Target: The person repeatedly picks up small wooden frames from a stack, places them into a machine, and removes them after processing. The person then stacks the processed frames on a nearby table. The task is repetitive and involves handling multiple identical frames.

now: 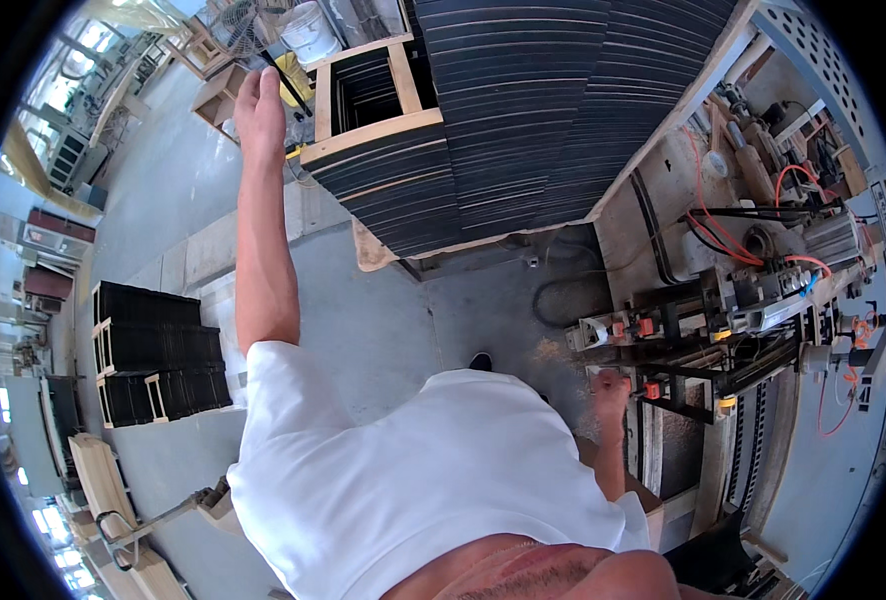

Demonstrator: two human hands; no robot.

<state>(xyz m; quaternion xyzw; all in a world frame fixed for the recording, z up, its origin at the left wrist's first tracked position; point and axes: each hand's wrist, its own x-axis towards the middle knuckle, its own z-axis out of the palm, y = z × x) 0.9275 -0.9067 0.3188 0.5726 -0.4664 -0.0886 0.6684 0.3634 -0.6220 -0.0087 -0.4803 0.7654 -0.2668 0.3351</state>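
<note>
We are looking down past a white shirt [413, 445], and the left hand [261, 115] is hanging out at the end of a long straight arm! Its fingers are lying straight and close together, and we are seeing nothing in its grasp. Just to its right, a pale wooden frame [375, 135] is sitting on the near-left corner of a tall black stack [533, 110], its opening showing dark inside. Hand and frame are standing apart in our view.

Over on the right side, the right hand [610, 392] is holding a curled, narrow shape beside the near end of the machine [763, 310]. Are those fingers closing around anything? We are getting too small a view, so we cannot tell, nor whether they are touching the metal. Next to them, 2 red clamp pieces are showing, and red hoses [723, 240] are looping above.

Below, we are spotting 1 dark shoe [481, 361] on the grey floor [383, 300], with sawdust [555, 350] lying near the machine. Out left, smaller black stacks [158, 355] are standing on the floor, while a white bucket [309, 35] is sitting behind the wooden frame.
</note>
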